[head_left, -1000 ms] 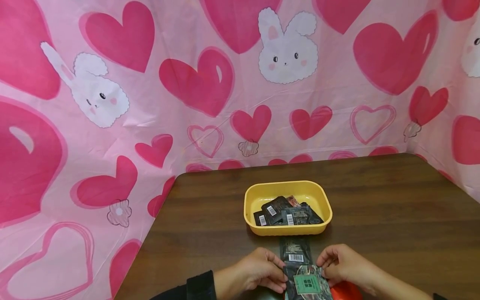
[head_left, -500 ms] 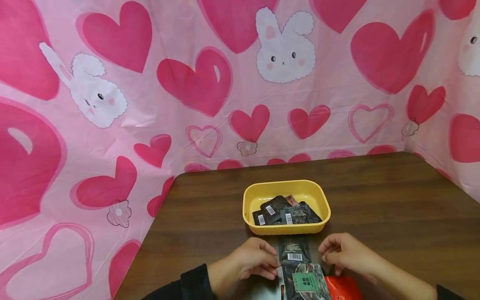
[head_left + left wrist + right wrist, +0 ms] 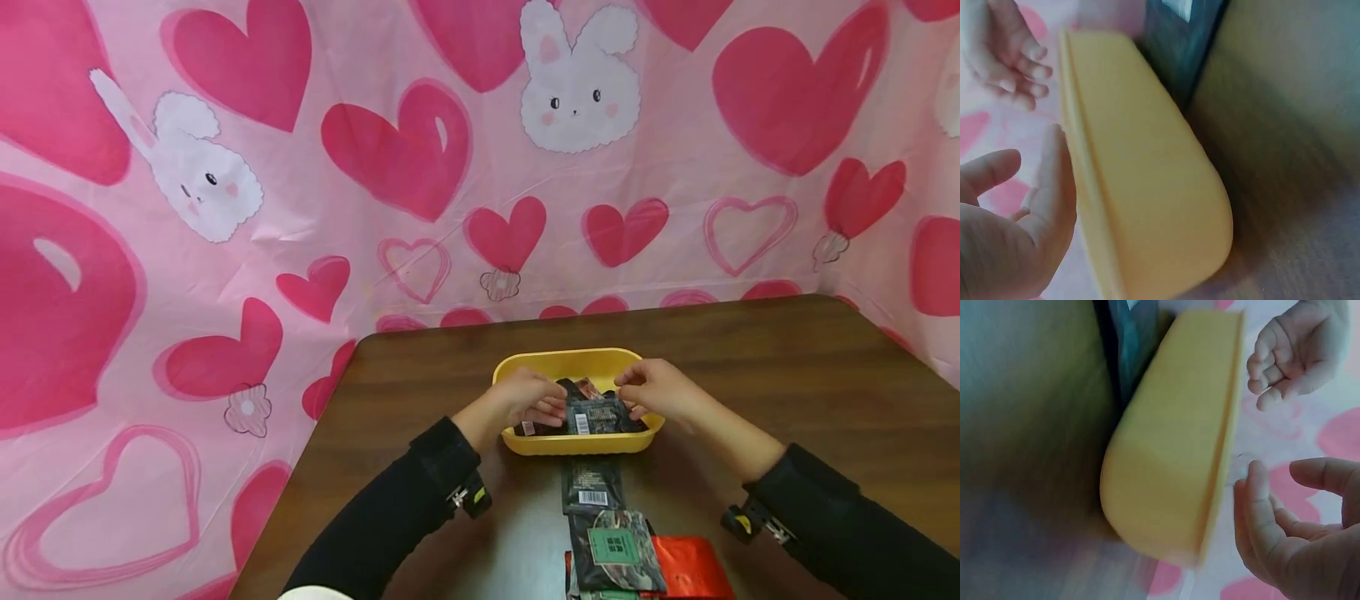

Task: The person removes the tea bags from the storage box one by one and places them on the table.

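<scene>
In the head view my left hand (image 3: 525,398) hovers over the left side of a yellow plastic basin (image 3: 576,445). My right hand (image 3: 657,390) is over its right side. Between them, black sachets (image 3: 596,417) with white barcode labels lie in the basin. Both wrist views show thumb and fingers apart and loosely bent, nothing held, just above the basin's rim. Whether any fingertip touches a sachet cannot be told. Nearer to me, a black sachet (image 3: 592,483) lies barcode up, and a green-labelled black sachet (image 3: 615,550) overlaps its lower edge.
A shiny red packet (image 3: 693,568) sticks out to the right from under the green-labelled sachet. All of it rests on a brown wooden table (image 3: 420,400). Behind the table hangs a pink cloth (image 3: 420,67) printed with hearts and rabbits.
Both hands have let go of the green-labelled sachet, which stays on the table. They have moved forward, away from me, to above the yellow basin.
</scene>
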A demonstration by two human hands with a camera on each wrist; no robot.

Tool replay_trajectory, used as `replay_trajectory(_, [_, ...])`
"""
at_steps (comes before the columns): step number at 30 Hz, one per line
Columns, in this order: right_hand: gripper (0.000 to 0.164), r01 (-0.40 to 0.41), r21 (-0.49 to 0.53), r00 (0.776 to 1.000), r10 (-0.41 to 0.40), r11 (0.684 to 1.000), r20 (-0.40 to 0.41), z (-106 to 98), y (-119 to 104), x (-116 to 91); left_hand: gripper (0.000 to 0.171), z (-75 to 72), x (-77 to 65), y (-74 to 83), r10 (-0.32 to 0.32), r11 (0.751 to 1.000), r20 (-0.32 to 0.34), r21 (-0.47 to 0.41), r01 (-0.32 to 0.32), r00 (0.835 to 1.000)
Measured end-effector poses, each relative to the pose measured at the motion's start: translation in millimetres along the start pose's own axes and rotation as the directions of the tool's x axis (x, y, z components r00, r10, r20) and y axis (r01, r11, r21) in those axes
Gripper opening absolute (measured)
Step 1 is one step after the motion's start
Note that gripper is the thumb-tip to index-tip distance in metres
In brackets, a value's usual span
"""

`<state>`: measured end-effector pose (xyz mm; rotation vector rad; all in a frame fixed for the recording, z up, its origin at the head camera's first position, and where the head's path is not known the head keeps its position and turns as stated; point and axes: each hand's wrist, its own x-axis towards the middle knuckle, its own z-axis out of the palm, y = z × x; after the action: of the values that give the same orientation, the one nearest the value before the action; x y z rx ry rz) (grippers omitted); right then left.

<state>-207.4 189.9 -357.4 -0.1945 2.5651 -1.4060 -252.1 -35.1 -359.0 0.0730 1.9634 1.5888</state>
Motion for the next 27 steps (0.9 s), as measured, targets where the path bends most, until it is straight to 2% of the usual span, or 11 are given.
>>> replay_trajectory(3, [0.039,-0.004,-0.163,1.000,0.002,0.987,-0.014,0.9,1.9,18.4,0.032,-2.6,17.6,5.0,-0.039,0.999,-0.053,-0.016,0.039,0.998])
replay_trajectory(6, [0.039,0.012,-0.328,1.000,-0.019,0.945,-0.017,4.9,5.9,30.4,0.032,-3.3,26.4,5.6,-0.085,0.996,-0.100,-0.032,0.082,0.991])
replay_trajectory(9, [0.022,0.034,-0.428,0.999,-0.043,0.903,-0.011,10.4,11.3,36.3,0.033,-1.6,29.5,2.0,-0.113,0.994,-0.115,-0.011,0.113,0.987])
replay_trajectory(11, [0.016,0.044,-0.457,0.999,-0.052,0.889,-0.005,13.6,14.3,37.3,0.032,0.1,30.1,-1.4,-0.127,0.992,-0.105,-0.001,0.127,0.986])
replay_trajectory(12, [0.019,0.047,-0.467,0.999,-0.054,0.883,-0.002,14.9,15.5,37.3,0.033,0.9,30.0,-3.1,-0.129,0.991,-0.095,0.005,0.130,0.987])
replay_trajectory(15, [0.023,0.050,-0.465,0.999,-0.053,0.884,0.007,19.4,19.3,37.9,0.033,2.1,29.3,-7.8,-0.147,0.989,-0.075,0.020,0.149,0.986])
replay_trajectory(21, [0.014,-0.001,-0.444,1.000,0.001,0.896,0.000,23.0,19.6,38.6,0.035,3.7,29.0,-13.0,-0.151,0.987,-0.057,0.045,0.154,0.987])
replay_trajectory(27, [0.011,-0.012,-0.430,1.000,0.007,0.903,-0.014,23.0,18.6,36.9,0.035,8.8,29.2,-16.6,-0.139,0.986,-0.103,0.075,0.147,0.985])
